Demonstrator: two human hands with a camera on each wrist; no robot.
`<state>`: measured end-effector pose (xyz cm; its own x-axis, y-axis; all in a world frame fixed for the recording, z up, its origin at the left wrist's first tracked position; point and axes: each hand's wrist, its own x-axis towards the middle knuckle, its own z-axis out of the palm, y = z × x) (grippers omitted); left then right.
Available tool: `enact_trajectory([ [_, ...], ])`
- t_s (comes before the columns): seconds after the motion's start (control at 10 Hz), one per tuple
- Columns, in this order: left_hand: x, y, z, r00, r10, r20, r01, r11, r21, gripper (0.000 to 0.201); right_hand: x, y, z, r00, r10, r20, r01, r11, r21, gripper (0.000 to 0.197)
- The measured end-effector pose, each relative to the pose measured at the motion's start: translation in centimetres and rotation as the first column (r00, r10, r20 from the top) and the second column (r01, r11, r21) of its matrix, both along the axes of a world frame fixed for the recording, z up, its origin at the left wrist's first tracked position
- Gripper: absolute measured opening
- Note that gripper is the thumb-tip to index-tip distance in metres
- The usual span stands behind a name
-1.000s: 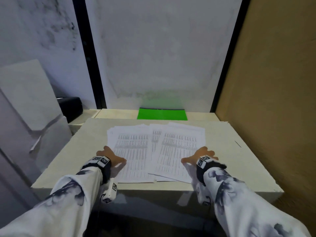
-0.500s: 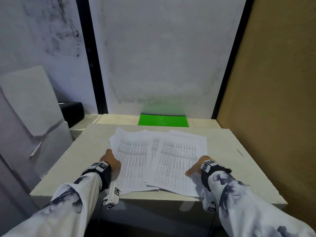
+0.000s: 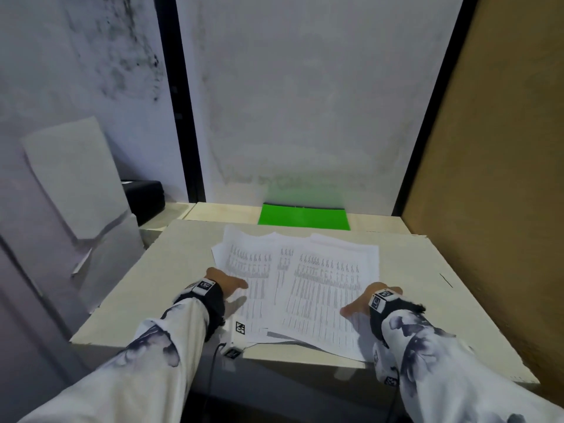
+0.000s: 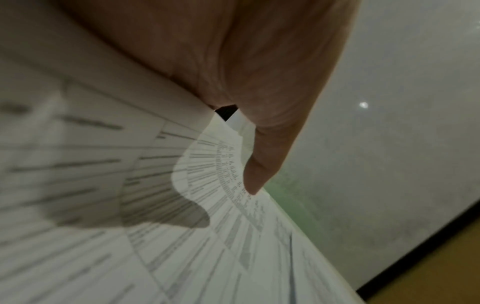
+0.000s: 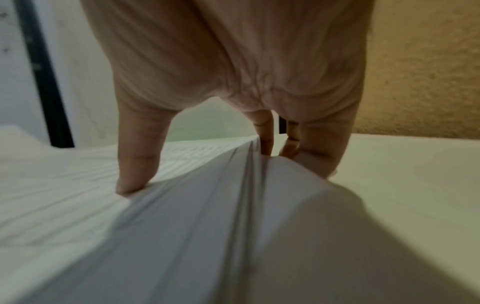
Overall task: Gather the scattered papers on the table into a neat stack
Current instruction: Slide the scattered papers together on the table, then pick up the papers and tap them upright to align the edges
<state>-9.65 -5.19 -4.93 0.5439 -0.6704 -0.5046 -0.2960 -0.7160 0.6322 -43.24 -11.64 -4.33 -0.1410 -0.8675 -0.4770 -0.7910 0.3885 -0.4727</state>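
Several printed white papers (image 3: 305, 285) lie overlapped in a loose spread on the pale table (image 3: 427, 300), their near edge hanging over the table's front. My left hand (image 3: 227, 283) holds the spread's left edge. Its thumb (image 4: 262, 164) presses on the top sheet (image 4: 207, 257), and its fingers are hidden behind the paper. My right hand (image 3: 363, 302) pinches the right edge. There the thumb (image 5: 137, 160) lies on top, the fingers (image 5: 291, 144) curl under, and the sheets (image 5: 207, 205) bulge upward between them.
A bright green sheet (image 3: 303, 216) lies flat at the back of the table. A black box (image 3: 146, 199) sits at the back left, beside white boards (image 3: 76, 184) leaning on the left. A brown panel (image 3: 503, 209) walls in the right side.
Both hands have closed onto the papers' side edges and pushed inward. The left sheets have turned and slid over the right ones, and the spread is narrower.
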Motion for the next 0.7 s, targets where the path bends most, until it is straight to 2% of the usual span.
enact_trajectory([
  [0.1, 0.0, -0.2, 0.1, 0.989, 0.058, -0.135, -0.066, 0.996, -0.054, 0.083, 0.3, 0.1, 0.3, 0.998, 0.045, -0.037, -0.044, 0.999, 0.024, 0.086],
  [0.2, 0.6, -0.3, -0.4, 0.945, 0.068, -0.319, -0.099, 0.992, -0.083, 0.092, 0.3, -0.2, 0.6, 0.994, 0.078, -0.076, -0.076, 0.997, 0.031, 0.078],
  [0.3, -0.1, 0.3, -0.4, 0.942, 0.026, -0.333, -0.054, 0.996, -0.076, 0.069, 1.2, -0.2, 0.5, 0.978, 0.110, -0.175, -0.111, 0.994, 0.003, 0.055],
  [0.4, -1.0, 1.1, -0.1, 0.998, -0.053, -0.016, 0.051, 0.994, -0.100, 0.056, 2.1, 0.2, 0.7, 0.940, 0.081, -0.331, -0.105, 0.993, -0.055, 0.053],
  [0.5, -0.7, -0.1, -1.7, 0.946, -0.285, 0.151, 0.307, 0.939, -0.151, 0.054, 1.8, 0.2, 0.9, 0.951, 0.029, -0.308, -0.056, 0.995, -0.078, 0.058],
  [0.6, -1.5, -0.5, -0.2, 0.926, -0.315, 0.208, 0.348, 0.925, -0.150, 0.049, 0.4, -1.2, 0.0, 0.993, -0.003, -0.122, -0.005, 0.998, -0.060, 0.070],
  [0.7, -0.9, -0.8, 0.4, 0.911, -0.314, 0.267, 0.351, 0.931, -0.103, 0.025, -1.0, -2.3, -0.2, 0.995, -0.066, 0.077, 0.069, 0.997, -0.045, 0.037],
])
